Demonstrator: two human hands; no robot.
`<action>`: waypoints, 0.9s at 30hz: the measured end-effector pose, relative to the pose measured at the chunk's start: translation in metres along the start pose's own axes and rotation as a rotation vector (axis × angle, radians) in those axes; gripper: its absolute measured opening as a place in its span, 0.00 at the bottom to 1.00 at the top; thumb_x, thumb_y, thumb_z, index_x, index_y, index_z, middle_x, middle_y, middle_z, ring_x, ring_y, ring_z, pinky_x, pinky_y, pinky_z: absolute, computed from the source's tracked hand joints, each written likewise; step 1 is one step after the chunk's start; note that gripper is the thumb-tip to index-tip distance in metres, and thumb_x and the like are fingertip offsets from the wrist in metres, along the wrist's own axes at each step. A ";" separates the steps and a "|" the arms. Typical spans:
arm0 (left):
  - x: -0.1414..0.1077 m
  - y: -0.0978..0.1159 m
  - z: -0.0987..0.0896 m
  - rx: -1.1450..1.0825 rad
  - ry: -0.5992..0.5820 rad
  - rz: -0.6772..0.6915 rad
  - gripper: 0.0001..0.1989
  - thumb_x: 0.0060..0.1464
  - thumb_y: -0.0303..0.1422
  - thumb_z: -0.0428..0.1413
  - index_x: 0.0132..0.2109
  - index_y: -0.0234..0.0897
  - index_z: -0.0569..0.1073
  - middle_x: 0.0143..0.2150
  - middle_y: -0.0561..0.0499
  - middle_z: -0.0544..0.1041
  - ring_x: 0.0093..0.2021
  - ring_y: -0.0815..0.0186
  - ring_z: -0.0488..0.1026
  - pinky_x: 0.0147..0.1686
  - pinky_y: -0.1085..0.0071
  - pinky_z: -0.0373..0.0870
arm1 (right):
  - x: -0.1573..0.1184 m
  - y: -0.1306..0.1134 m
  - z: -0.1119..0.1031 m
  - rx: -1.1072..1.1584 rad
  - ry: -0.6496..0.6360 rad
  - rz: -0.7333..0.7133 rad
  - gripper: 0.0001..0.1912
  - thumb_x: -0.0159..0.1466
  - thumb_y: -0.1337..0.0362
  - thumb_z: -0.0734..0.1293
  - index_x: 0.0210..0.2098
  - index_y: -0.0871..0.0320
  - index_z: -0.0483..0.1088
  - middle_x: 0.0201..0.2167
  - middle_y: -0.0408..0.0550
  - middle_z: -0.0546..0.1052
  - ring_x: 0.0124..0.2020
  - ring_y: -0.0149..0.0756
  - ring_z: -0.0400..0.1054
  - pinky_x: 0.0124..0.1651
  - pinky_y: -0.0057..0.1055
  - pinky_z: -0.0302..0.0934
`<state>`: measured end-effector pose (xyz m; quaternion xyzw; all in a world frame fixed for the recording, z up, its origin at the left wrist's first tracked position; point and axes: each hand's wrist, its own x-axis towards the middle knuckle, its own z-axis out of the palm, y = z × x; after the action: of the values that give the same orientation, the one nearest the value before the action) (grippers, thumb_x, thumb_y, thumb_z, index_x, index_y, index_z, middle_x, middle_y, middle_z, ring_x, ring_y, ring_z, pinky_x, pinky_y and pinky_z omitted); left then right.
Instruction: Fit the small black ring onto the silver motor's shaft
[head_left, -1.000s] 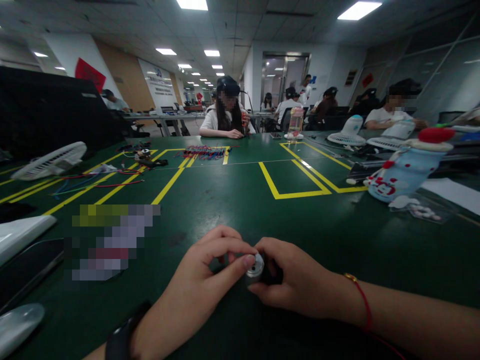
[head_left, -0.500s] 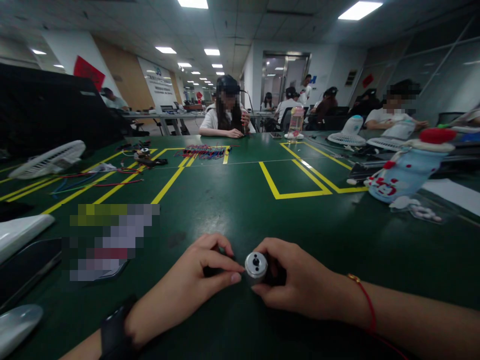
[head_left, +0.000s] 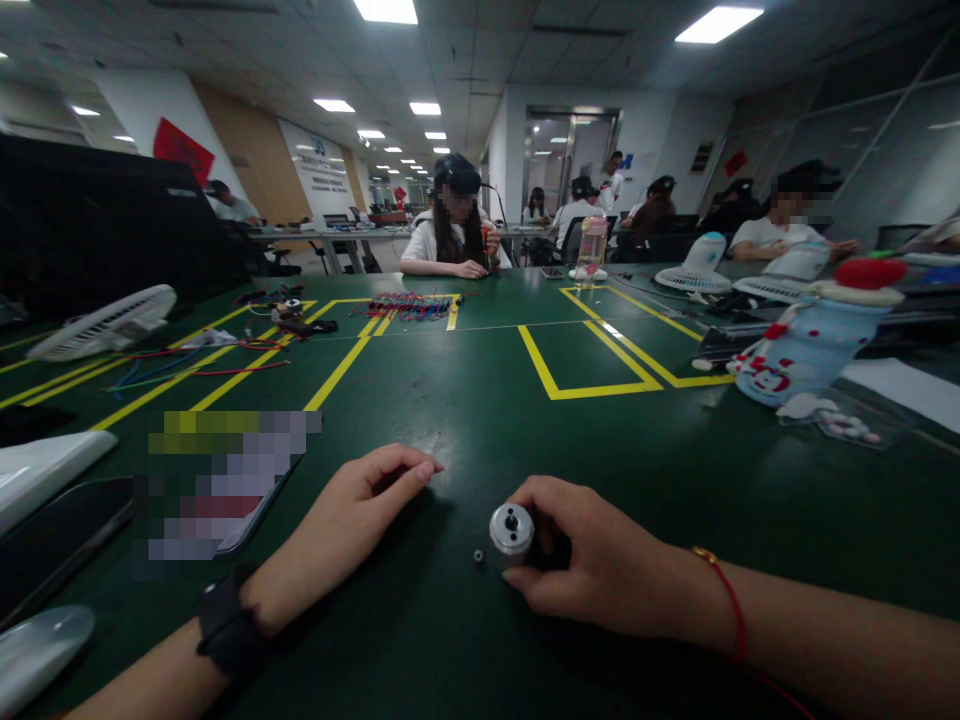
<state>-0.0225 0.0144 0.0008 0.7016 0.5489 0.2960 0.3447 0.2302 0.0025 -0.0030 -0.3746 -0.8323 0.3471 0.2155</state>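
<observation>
A silver metal cylinder (head_left: pixel 512 530) stands on the green table, its round top facing up with a dark centre hole and small holes around it. My right hand (head_left: pixel 592 560) is wrapped round its right side. Just left of the cylinder lies a tiny metal piece (head_left: pixel 478 556) on the tabletop. My left hand (head_left: pixel 367 500) is up and to the left, apart from the cylinder, its thumb and fingertips close together. Whether something thin is between those fingertips is too small to make out.
Left lie a blurred flat item (head_left: pixel 232 490), a white mouse (head_left: pixel 49 645) and a fan (head_left: pixel 105 322). Coloured wires (head_left: pixel 420 305) are farther back. A blue bottle (head_left: pixel 814 340) stands right. Across the table sits a person (head_left: pixel 454 225).
My left hand has moved away from the cylinder, up and to the left, and its fingers have drawn together. The tiny metal piece now shows on the table. My right hand has stayed put.
</observation>
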 end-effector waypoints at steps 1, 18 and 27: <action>0.001 -0.002 -0.001 -0.008 0.018 -0.023 0.12 0.62 0.42 0.50 0.42 0.41 0.74 0.36 0.53 0.74 0.39 0.62 0.71 0.39 0.67 0.64 | 0.000 0.000 0.000 0.004 -0.002 0.003 0.15 0.54 0.64 0.70 0.41 0.55 0.66 0.31 0.40 0.70 0.28 0.30 0.63 0.27 0.26 0.58; -0.009 0.000 0.008 0.074 -0.106 0.115 0.24 0.52 0.24 0.54 0.55 0.45 0.62 0.34 0.56 0.69 0.34 0.65 0.67 0.36 0.68 0.65 | 0.000 0.000 0.001 0.000 0.000 -0.003 0.14 0.54 0.65 0.69 0.40 0.55 0.66 0.31 0.40 0.70 0.28 0.30 0.63 0.27 0.26 0.57; -0.014 0.021 0.023 0.130 -0.179 0.289 0.05 0.59 0.31 0.54 0.39 0.42 0.75 0.39 0.51 0.72 0.41 0.62 0.69 0.41 0.67 0.65 | 0.001 0.001 0.002 0.013 -0.007 -0.015 0.14 0.54 0.66 0.69 0.40 0.57 0.66 0.31 0.42 0.71 0.28 0.31 0.63 0.27 0.27 0.56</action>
<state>0.0046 -0.0060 0.0038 0.8176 0.4275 0.2426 0.2998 0.2289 0.0026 -0.0051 -0.3656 -0.8335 0.3524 0.2177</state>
